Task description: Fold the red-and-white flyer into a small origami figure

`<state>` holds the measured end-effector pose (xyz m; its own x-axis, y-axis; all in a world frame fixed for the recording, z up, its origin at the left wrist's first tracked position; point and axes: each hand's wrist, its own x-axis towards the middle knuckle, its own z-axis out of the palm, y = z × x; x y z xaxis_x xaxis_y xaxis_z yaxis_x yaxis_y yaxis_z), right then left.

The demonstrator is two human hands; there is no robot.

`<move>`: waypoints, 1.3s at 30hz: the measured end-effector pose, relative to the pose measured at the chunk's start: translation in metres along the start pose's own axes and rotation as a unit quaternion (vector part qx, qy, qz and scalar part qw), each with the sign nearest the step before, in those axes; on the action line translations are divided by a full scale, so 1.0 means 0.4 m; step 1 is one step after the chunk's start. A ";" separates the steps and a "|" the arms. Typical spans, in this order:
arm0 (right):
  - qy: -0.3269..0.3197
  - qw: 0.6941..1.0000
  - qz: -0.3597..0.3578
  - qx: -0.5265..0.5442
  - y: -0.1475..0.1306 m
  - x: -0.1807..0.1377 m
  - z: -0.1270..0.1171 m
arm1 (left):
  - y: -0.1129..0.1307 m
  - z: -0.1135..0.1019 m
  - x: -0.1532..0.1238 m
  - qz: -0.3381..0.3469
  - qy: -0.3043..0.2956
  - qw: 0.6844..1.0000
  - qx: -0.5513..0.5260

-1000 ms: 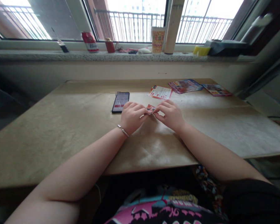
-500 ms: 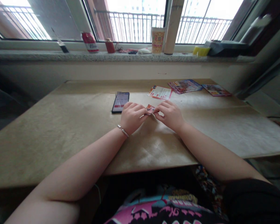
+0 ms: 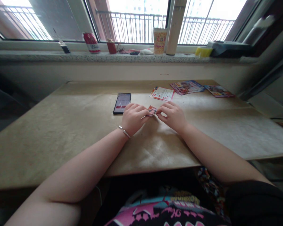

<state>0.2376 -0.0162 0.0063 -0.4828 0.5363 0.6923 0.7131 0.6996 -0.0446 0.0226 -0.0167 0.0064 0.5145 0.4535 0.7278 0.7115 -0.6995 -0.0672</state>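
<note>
Over the middle of the table, a small orange, red and white printed piece (image 3: 152, 109) is held between my two hands, and its exact kind is too small to make out. My left hand (image 3: 135, 118) pinches its left side between thumb and fingers. At its right edge the thumb and fingertips of my right hand (image 3: 172, 116) are closed together on it. A phone (image 3: 122, 103) with a lit screen lies just beyond my left hand. Past my right hand rest white printed cards with orange edges (image 3: 162, 93).
Farther right on the table (image 3: 61, 135) are a stack of colourful printed packets (image 3: 188, 87) and another colourful packet (image 3: 218, 91). Along the windowsill (image 3: 132, 58) stand a red can (image 3: 91, 43), a red bottle (image 3: 111, 46), a patterned cup (image 3: 159, 40) and a yellow object (image 3: 203, 51).
</note>
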 end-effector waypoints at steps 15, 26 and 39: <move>-0.020 0.999 0.009 0.036 -0.032 0.003 -0.014 | 0.007 -0.008 0.001 -0.001 0.001 1.000 -0.016; 0.074 0.969 0.178 0.155 -0.007 0.002 -0.007 | -0.013 0.027 -0.010 -0.167 0.070 0.964 -0.196; -0.035 0.785 0.378 0.490 0.033 0.005 0.038 | -0.024 0.076 -0.027 -0.340 -0.032 0.832 -0.438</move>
<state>0.2384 0.0013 -0.0038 -0.1606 0.9736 0.1623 0.0932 0.1786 -0.9795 0.0247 0.0020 -0.0215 0.1796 0.9173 0.3553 0.2407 -0.3912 0.8883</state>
